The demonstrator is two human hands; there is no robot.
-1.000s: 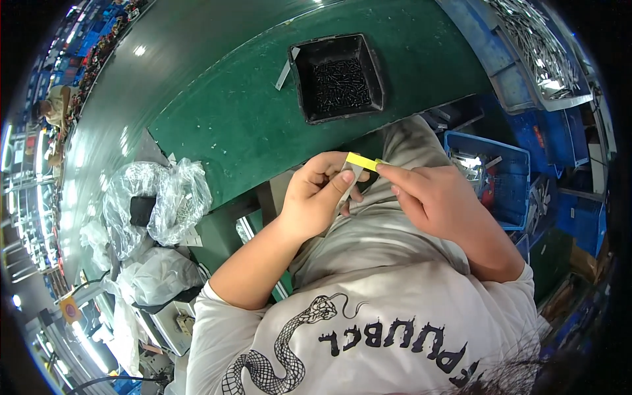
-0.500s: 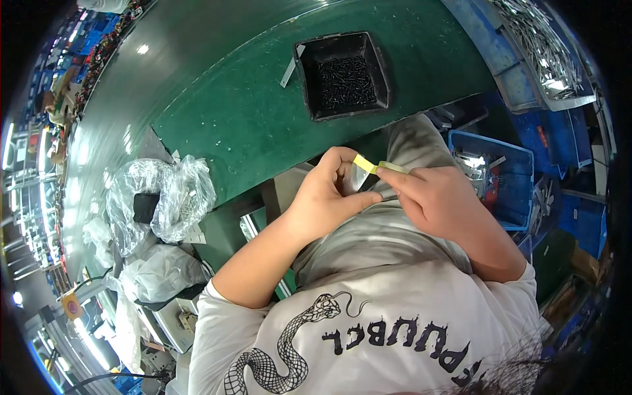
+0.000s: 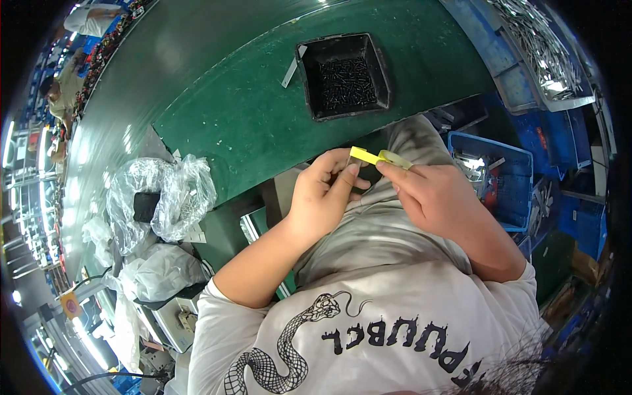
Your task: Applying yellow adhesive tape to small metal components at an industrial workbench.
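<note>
Over my lap, my right hand grips a small roll of yellow tape between thumb and fingers. A short yellow strip runs straight from the roll toward my left hand. There, thumb and forefinger are closed on the strip's free end, while the other fingers curl loosely below. Whether something else thin sits under the tape in that pinch I cannot tell. Beyond both hands, on the green table, stands a black bin of small dark screw-like parts.
A flat metal strip leans against the bin's left side. Clear plastic bags lie on the left, above a boxy machine. To my right are a blue crate with loose parts and a tray of metal pieces. A person is far left.
My left thumb has swung up to the tape's end, and the fingers have drawn in. More of the yellow strip shows between the hands. The right hand has barely moved.
</note>
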